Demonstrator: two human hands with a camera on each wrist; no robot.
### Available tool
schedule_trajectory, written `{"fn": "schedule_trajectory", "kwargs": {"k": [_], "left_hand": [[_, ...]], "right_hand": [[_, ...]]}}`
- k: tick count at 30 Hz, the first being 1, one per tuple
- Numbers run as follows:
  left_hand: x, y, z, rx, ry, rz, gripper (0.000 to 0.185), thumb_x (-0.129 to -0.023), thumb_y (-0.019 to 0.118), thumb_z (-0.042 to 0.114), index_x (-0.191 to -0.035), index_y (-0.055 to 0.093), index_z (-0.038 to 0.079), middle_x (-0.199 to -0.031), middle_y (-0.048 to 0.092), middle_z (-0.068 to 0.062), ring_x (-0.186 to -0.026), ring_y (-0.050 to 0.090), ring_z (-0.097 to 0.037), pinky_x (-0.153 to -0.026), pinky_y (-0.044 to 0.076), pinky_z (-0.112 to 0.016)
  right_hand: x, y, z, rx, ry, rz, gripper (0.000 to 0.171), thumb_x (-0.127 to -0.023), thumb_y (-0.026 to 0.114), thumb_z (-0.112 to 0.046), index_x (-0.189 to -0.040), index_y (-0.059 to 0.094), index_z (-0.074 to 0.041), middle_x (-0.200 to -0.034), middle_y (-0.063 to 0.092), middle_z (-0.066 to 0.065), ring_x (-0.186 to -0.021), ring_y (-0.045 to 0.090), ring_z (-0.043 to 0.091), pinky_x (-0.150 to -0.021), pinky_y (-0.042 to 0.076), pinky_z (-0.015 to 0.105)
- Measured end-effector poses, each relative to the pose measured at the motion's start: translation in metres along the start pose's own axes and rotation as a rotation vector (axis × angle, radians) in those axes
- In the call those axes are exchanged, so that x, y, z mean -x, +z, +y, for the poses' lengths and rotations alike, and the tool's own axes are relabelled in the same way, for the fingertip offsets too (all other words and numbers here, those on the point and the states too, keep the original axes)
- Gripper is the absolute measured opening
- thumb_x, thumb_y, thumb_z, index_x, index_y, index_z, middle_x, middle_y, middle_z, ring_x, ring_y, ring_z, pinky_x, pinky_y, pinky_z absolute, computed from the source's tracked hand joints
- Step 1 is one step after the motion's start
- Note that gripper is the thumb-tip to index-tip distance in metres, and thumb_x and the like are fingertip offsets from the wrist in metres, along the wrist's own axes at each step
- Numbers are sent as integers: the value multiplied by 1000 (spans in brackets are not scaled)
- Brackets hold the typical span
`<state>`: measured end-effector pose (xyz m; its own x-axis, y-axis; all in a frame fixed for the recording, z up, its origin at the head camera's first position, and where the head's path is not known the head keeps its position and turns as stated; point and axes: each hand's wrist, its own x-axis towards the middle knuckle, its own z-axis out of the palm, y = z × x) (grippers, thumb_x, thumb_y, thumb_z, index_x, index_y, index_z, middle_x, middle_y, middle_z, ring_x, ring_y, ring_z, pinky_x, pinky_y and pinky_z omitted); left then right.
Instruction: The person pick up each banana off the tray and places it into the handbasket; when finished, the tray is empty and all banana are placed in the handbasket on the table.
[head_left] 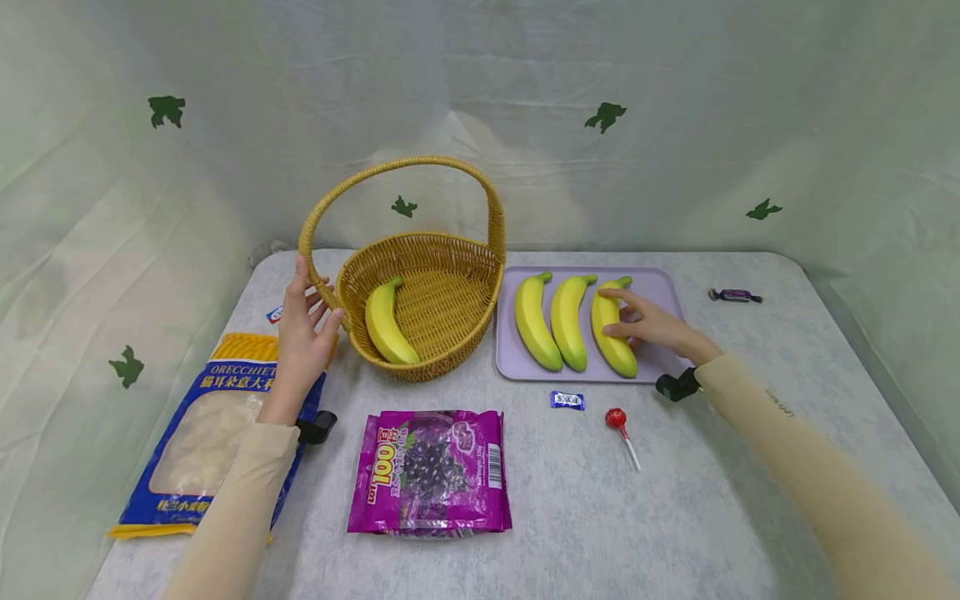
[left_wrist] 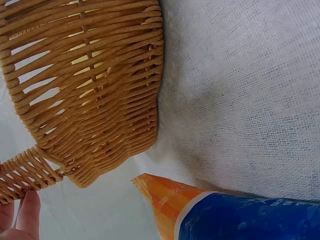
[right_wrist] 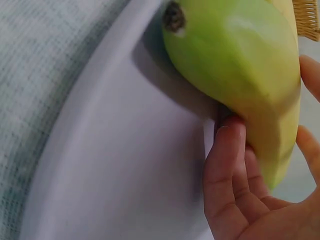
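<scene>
Sleeves (head_left: 238, 510) foremost; left hand (head_left: 302, 340) holds the basket (head_left: 450, 312) by its handle (head_left: 420, 161); right hand (head_left: 651, 323), right of the basket, pinches a banana (head_left: 619, 354), best gripped mid-length.

– What is the person wearing?
– Long, plain beige: the left sleeve (head_left: 242, 507) at eight o'clock in the head view, the right sleeve (head_left: 810, 475) at four o'clock.
– Any markings?
– Small dark lettering (head_left: 780, 403) on the right one, too small to read.
– And at the wrists?
– Black, rounded units: the left wrist camera (head_left: 318, 427) at its cuff's three o'clock, the right wrist camera (head_left: 677, 384) at its cuff's eight o'clock.
</scene>
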<state>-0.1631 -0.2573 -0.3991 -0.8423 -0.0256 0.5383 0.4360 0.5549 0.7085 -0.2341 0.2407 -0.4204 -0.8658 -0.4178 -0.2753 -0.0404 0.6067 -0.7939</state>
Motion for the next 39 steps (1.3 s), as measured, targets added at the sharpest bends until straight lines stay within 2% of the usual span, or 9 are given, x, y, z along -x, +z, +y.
{"fn": "schedule_trajectory", "kwargs": {"k": [3, 5, 10, 13, 19, 22, 25, 32, 39], "left_hand": [[0, -1, 2, 8, -4, -5, 79, -93, 55, -5, -155, 10, 18, -135, 36, -27, -124, 43, -43, -99, 37, -61], [0, -1, 3, 9, -4, -4, 79, -93, 55, -6, -155, 10, 17, -135, 36, -28, -124, 43, -43, -99, 37, -61], [0, 0, 3, 8, -7, 2, 80, -93, 55, -6, -154, 10, 16, -135, 36, -28, -124, 43, -44, -98, 37, -61], [0, 0, 5, 5, -14, 4, 80, -92, 54, -9, -154, 9, 14, -135, 35, -28, -124, 42, -46, -99, 37, -62], [1, -1, 34, -4, -13, 4, 78, -91, 51, -16, -152, 9, 7, -132, 34, -34, -121, 41, -52, -98, 35, -65], [2, -3, 45, -11, -13, 1, 76, -91, 51, -15, -152, 9, 6, -132, 35, -35, -121, 41, -53, -97, 35, -65], [2, -3, 43, -4, -9, 4, 77, -91, 51, -15, -152, 9, 6, -132, 34, -36, -120, 41, -54, -97, 35, -66], [1, 1, 9, 11, -2, 13, 81, -91, 54, -12, -154, 10, 13, -134, 36, -31, -122, 42, -49, -98, 36, -64], [0, 0, 3, 12, 16, 8, 78, -93, 56, -4, -154, 11, 16, -132, 37, -30, -122, 43, -48, -98, 37, -62]], "right_hand": [[-1, 1, 2, 18, 0, 5, 74, -91, 66, -27, -151, 25, -12, -133, 39, 25, -107, 45, 35, -76, 51, 40], [3, 2, -6, 22, 1, 4, 70, -93, 64, -22, -150, 27, -9, -130, 41, 26, -105, 45, 37, -77, 51, 43], [8, 1, -9, 1, -16, 7, 65, -94, 61, -17, -149, 28, -10, -133, 39, 26, -110, 43, 38, -79, 50, 43], [7, 0, -4, -19, -33, 21, 66, -93, 61, -22, -150, 28, -16, -134, 39, 23, -115, 42, 36, -80, 50, 40], [13, 2, -26, -39, -84, 19, 65, -94, 61, -26, -150, 30, -22, -134, 39, 20, -115, 44, 35, -84, 51, 42], [13, 6, -43, -49, -116, -10, 65, -93, 63, -25, -150, 31, -24, -134, 40, 18, -114, 46, 35, -85, 51, 44], [11, 13, -61, -46, -148, -52, 64, -93, 63, -26, -150, 32, -26, -132, 42, 16, -112, 49, 34, -86, 50, 45], [-1, 38, -105, -65, -225, -155, 63, -92, 64, -24, -148, 35, -31, -130, 42, 13, -100, 57, 30, -82, 50, 41], [-21, 65, -142, -68, -337, -232, 64, -92, 62, -20, -149, 34, -26, -128, 45, 12, -91, 57, 26, -76, 50, 42]]}}
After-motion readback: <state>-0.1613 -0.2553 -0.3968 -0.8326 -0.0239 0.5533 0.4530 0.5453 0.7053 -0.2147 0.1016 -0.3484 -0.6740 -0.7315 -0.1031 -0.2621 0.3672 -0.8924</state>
